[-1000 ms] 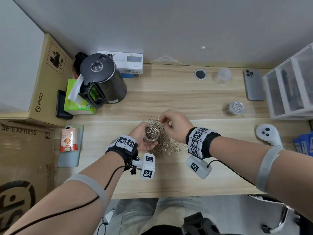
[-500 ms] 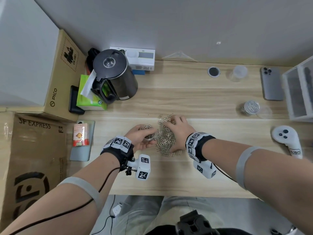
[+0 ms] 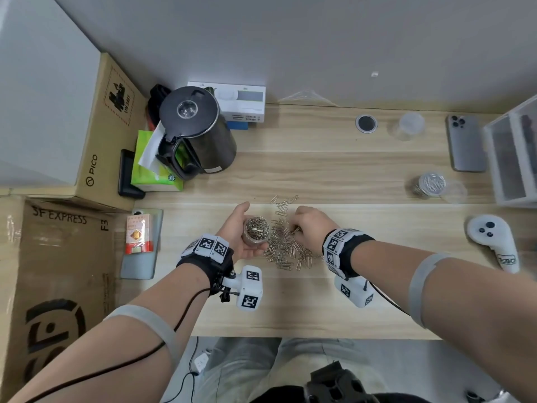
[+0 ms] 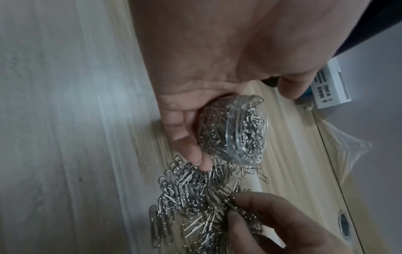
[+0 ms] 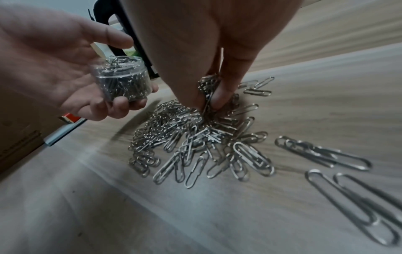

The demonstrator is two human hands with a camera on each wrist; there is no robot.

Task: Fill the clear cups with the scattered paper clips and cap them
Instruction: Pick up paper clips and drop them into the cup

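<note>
My left hand (image 3: 239,238) holds a clear cup (image 3: 256,230) (image 5: 121,78) (image 4: 234,130), nearly full of silver paper clips, just above the desk. Right of it lies the pile of loose paper clips (image 3: 287,242) (image 5: 195,137) (image 4: 195,206). My right hand (image 3: 308,228) reaches down into that pile, and its fingertips (image 5: 217,99) pinch a bunch of clips. At the far right stands a second clear cup (image 3: 429,184) filled with clips, with a clear lid (image 3: 454,191) lying beside it. An empty clear cup (image 3: 410,126) stands at the back.
A black kettle (image 3: 194,132), a green tissue pack (image 3: 151,170) and cardboard boxes (image 3: 58,257) fill the left side. A phone (image 3: 465,144), plastic drawers (image 3: 514,155) and a white controller (image 3: 494,242) sit on the right. A round desk grommet (image 3: 366,123) is at the back.
My left hand has lifted the cup upright off the pile's edge. My right hand, which lay flat on the clips half a second ago, now pinches a bunch of them.
</note>
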